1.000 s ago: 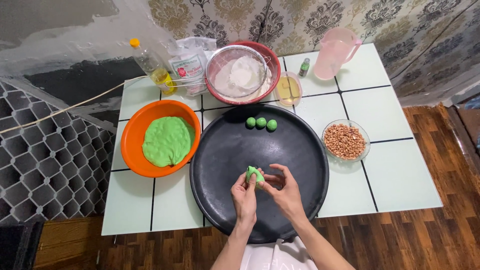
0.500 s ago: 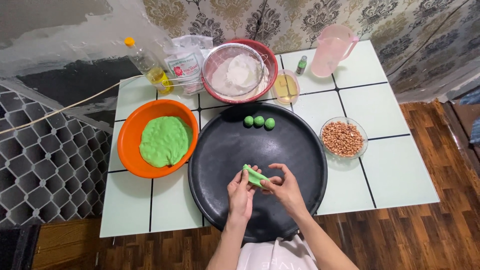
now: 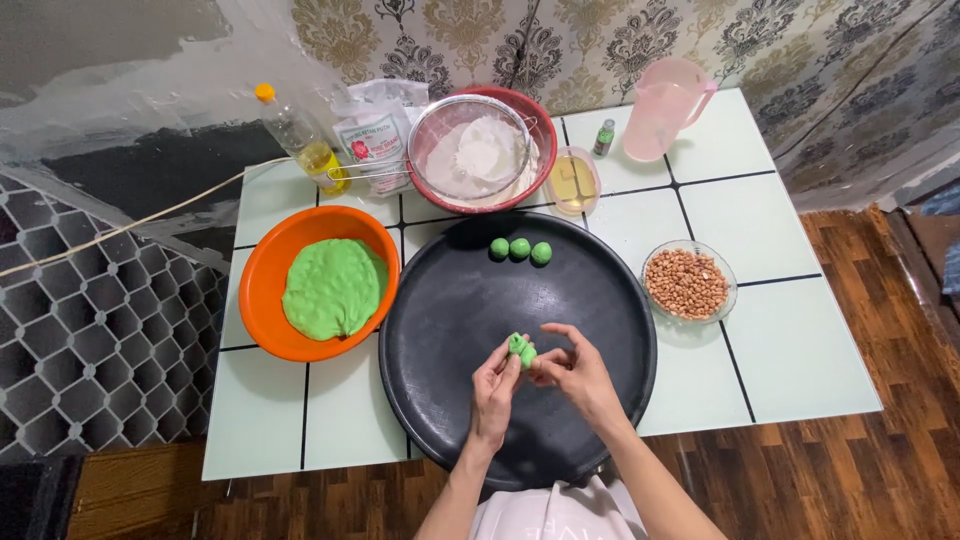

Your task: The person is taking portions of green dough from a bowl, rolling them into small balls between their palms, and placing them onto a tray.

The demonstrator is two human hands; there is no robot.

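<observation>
My left hand (image 3: 494,390) and my right hand (image 3: 575,372) meet over the near half of a round black tray (image 3: 450,300). Both pinch one small piece of green dough (image 3: 521,349) between their fingertips. Three green dough balls (image 3: 519,249) lie in a row at the tray's far edge. An orange bowl (image 3: 268,262) to the left of the tray holds a flat mass of green dough (image 3: 333,288).
A glass bowl of peanuts (image 3: 687,282) stands right of the tray. At the back are a red bowl with a sieve of white flour (image 3: 480,160), an oil bottle (image 3: 298,140), a flour bag (image 3: 372,135), a small dish of oil (image 3: 573,180), a small green bottle (image 3: 604,137) and a pink jug (image 3: 661,107).
The dough piece, stretched flatter between my hands half a second ago, is now bunched into a small lump at the fingertips. My hands have stayed over the same part of the tray.
</observation>
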